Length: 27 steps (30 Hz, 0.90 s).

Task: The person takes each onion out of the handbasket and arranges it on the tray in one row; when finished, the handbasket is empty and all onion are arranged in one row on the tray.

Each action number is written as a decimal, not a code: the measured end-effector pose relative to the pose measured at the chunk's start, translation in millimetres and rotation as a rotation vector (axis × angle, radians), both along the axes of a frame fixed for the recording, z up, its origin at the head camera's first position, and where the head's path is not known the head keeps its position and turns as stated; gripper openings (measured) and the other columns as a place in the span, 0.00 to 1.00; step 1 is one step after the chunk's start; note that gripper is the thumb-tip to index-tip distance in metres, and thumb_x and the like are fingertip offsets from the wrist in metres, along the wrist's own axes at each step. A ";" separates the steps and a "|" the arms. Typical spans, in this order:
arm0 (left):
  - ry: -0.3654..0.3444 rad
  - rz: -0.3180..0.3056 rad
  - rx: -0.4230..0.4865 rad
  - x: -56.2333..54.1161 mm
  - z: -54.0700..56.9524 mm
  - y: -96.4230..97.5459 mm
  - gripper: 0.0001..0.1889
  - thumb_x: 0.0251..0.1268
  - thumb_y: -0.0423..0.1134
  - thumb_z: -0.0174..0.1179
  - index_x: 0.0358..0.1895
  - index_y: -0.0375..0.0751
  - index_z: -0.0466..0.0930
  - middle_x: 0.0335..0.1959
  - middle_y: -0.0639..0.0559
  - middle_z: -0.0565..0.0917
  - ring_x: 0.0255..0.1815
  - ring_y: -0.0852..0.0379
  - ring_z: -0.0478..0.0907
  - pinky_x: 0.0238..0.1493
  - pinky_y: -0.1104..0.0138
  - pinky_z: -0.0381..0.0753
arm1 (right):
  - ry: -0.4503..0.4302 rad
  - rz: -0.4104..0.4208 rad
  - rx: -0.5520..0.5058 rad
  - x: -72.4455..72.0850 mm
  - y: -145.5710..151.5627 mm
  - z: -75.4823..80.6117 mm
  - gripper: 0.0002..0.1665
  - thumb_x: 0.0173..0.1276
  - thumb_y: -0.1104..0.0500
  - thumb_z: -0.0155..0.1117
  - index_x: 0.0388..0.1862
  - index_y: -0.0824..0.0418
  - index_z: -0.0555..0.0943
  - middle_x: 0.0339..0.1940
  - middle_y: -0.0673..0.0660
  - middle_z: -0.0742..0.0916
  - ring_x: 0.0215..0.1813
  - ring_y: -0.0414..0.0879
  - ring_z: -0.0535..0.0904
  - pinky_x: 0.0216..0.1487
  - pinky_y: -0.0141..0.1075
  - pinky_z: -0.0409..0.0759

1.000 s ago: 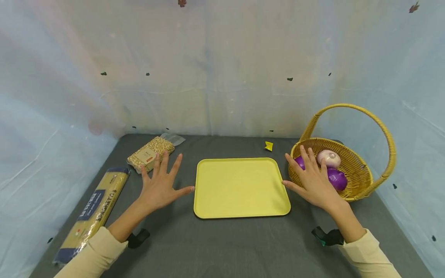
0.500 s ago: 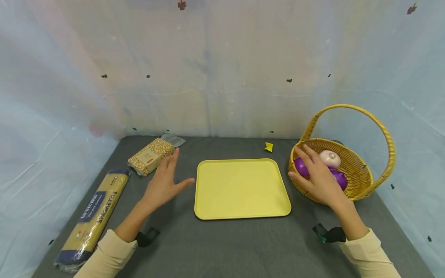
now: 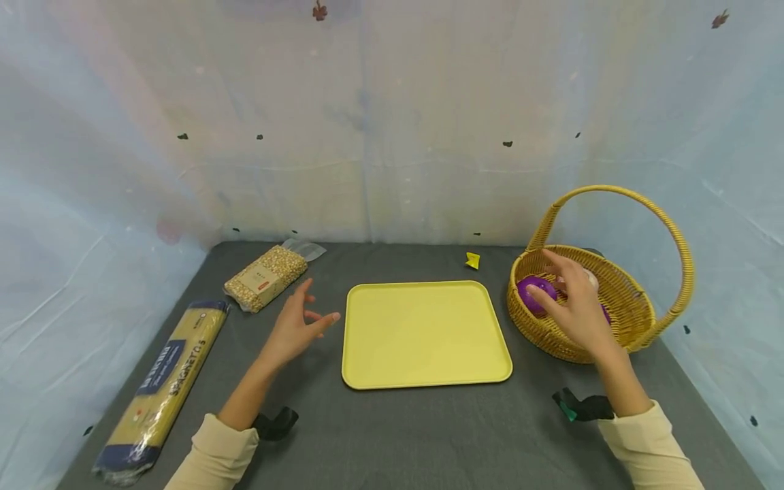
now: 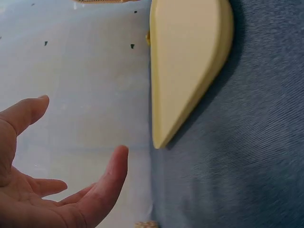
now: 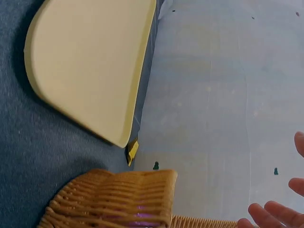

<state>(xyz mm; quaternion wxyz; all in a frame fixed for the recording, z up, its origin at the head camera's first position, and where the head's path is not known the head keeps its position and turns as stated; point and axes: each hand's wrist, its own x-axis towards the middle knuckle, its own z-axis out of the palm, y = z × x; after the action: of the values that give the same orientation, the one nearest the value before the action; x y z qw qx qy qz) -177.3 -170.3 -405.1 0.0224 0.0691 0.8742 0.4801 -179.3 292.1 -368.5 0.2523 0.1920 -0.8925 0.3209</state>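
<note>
My left hand (image 3: 295,332) hovers to the left of the yellow tray (image 3: 427,335), its fingers loosely bent and holding nothing. In the left wrist view the thumb and fingers stand well apart with only air between them. Over the near side of the wicker basket (image 3: 545,340) hangs my right hand (image 3: 578,306), fingers relaxed and empty. Inside the basket lie a purple onion (image 3: 536,294) and a paler bulb (image 3: 591,279), mostly behind the hand. Another purple onion (image 3: 606,314) is almost hidden by the hand.
A bag of pale kernels (image 3: 266,278) lies at the back left. In front of it, along the left edge, is a long spaghetti pack (image 3: 162,391). A small yellow scrap (image 3: 472,260) sits behind the tray. The basket's tall handle (image 3: 680,245) arches up on the right.
Both hands have turned and their spread fingers have relaxed into a loose bend. The left hand has shifted slightly right and away from the kernel bag; the right has moved a little right over the basket.
</note>
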 end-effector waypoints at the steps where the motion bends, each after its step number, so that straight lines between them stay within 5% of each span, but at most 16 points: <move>1: -0.031 -0.002 0.032 -0.4 -2.9 0.2 0.49 0.59 0.50 0.63 0.75 0.43 0.38 0.63 0.31 0.60 0.46 0.40 0.76 0.36 0.54 0.83 | -0.005 -0.009 -0.011 -0.1 1.4 0.1 0.42 0.58 0.66 0.67 0.70 0.57 0.62 0.59 0.64 0.73 0.52 0.54 0.72 0.49 0.12 0.63; 11: -0.166 -0.008 0.161 -7.2 -32.0 9.3 0.46 0.60 0.43 0.63 0.74 0.41 0.41 0.59 0.30 0.62 0.44 0.41 0.77 0.34 0.57 0.83 | -0.118 -0.112 -0.076 0.7 11.7 5.9 0.38 0.65 0.57 0.62 0.71 0.53 0.60 0.59 0.66 0.71 0.52 0.60 0.75 0.42 0.10 0.66; 23: -0.197 0.051 0.153 -12.0 -52.4 19.6 0.42 0.61 0.40 0.62 0.73 0.39 0.45 0.54 0.34 0.68 0.43 0.46 0.77 0.33 0.61 0.83 | -0.079 -0.145 -0.075 0.5 19.9 9.5 0.39 0.63 0.58 0.64 0.71 0.55 0.61 0.61 0.65 0.71 0.52 0.52 0.74 0.43 0.10 0.65; 27: -0.205 0.060 0.158 -11.3 -56.2 21.8 0.40 0.61 0.38 0.61 0.72 0.39 0.48 0.52 0.35 0.70 0.41 0.48 0.78 0.32 0.61 0.83 | -0.060 -0.151 -0.083 -2.6 22.6 9.9 0.38 0.62 0.59 0.64 0.70 0.56 0.62 0.60 0.66 0.72 0.49 0.29 0.71 0.43 0.11 0.67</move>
<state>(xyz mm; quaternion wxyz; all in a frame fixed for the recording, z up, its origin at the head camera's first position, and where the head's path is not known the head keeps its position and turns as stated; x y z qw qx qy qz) -188.5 -148.6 -461.3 0.0916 -0.0050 0.8284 0.5526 -181.9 314.7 -358.7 0.2565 0.1037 -0.8976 0.3432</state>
